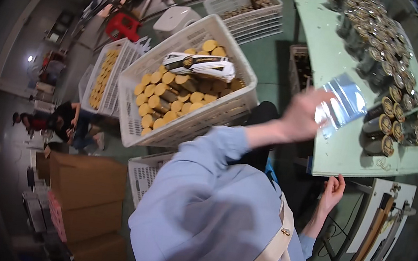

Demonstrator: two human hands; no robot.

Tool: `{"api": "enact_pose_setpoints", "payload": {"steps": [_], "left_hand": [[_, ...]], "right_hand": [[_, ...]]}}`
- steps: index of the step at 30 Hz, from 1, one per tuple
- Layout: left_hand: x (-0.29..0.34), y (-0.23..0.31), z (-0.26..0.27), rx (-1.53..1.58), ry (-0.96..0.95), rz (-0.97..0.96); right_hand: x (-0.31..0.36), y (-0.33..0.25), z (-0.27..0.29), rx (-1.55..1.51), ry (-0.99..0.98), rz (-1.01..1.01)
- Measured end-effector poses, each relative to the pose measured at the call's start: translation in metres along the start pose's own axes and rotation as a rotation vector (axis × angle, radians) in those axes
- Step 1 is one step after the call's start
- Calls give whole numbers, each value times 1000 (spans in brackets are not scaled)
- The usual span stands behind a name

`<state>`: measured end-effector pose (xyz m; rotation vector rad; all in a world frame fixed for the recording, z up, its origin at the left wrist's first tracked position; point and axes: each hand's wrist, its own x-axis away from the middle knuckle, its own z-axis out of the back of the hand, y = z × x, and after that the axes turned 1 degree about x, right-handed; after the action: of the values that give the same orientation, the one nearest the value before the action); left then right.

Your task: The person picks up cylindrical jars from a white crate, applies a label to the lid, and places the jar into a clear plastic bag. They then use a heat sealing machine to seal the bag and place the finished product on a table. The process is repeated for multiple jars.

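While many cans (385, 53) crowd the tabletop's (331, 67) far edge, left hand (305, 113) pinches a clear bag (341, 105); right hand (333, 190) half-curled, empty; crate (186, 83) remains full.

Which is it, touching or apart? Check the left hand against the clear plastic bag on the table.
Cannot tell. In the head view the left hand overlaps the clear plastic bag at its edge, but motion blur hides contact or gap.

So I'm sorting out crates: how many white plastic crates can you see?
5 at least: a big crate of gold-lidded tins, one left of it, one at top centre, one beneath the sleeve, another beside the table. More may be hidden.
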<state>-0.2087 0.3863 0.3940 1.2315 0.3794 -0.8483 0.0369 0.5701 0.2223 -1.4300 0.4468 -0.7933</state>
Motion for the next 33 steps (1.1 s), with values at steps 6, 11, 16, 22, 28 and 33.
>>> {"api": "enact_pose_setpoints", "payload": {"steps": [6,11,16,22,28,33], "left_hand": [[76,-135,304,-828,274,519],[168,-178,387,-1124,189,650],[141,-191,341,-889,115,910],[182,-231,378,-1066,32,1112],[176,-219,354,-1024,30,1091],[168,-231,347,-1037,160,1158]], "right_hand": [[10,-2,-23,97,-130,5],[7,-29,-69,166,-239,82],[17,-81,-111,278,-372,131],[21,-65,-90,319,-295,193],[32,-47,-84,327,-305,120],[32,-65,-101,365,-351,138]]}}
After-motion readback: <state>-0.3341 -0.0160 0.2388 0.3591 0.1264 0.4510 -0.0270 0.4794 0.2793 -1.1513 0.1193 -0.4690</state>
